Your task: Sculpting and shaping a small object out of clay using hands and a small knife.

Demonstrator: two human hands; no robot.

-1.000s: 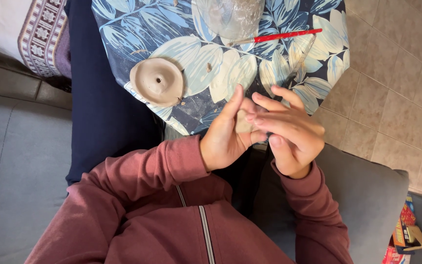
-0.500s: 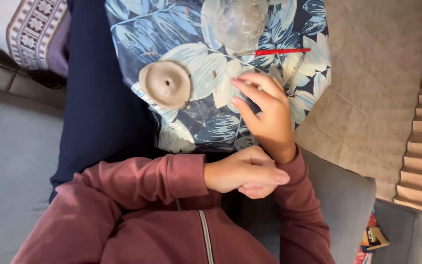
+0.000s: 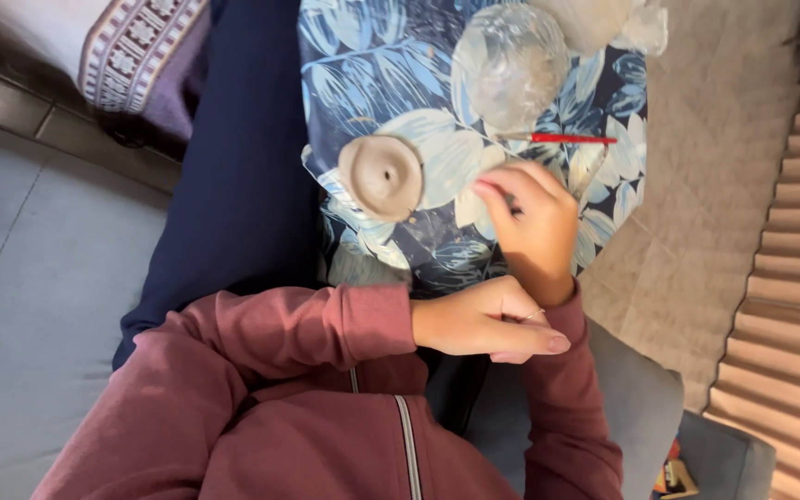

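— Start at the fingers. What are they doing?

— The right hand (image 3: 534, 227) is out over the leaf-print cloth (image 3: 372, 65), fingers curled narrow, tips drawn together as if pinching something small. Whether anything sits between them I cannot tell; the knuckles hide it. The left hand (image 3: 483, 319) lies below it, close to the body, fingers held flat and closed together, a ring on one, and it appears to hold nothing.

— And the clay piece?

— The small round clay dish (image 3: 381, 174) sits on the cloth just to the left of the right hand, apart from it, dimple up. No hand touches it.

— Which step would you call this?

— I judge it a reach between shaping moves: the right hand is near both the dish and the red-handled tool (image 3: 562, 139), which lies just above the hand on the cloth. A clean pick of that thin tool would call for a fingertip pinch along its shaft.

— Anything in the way?

— The clear glass bowl (image 3: 509, 60) stands just above the tool, and crumpled clear plastic (image 3: 618, 23) lies beyond the bowl at the cloth's far corner. The maroon sleeve (image 3: 326, 324) crosses below the dish.
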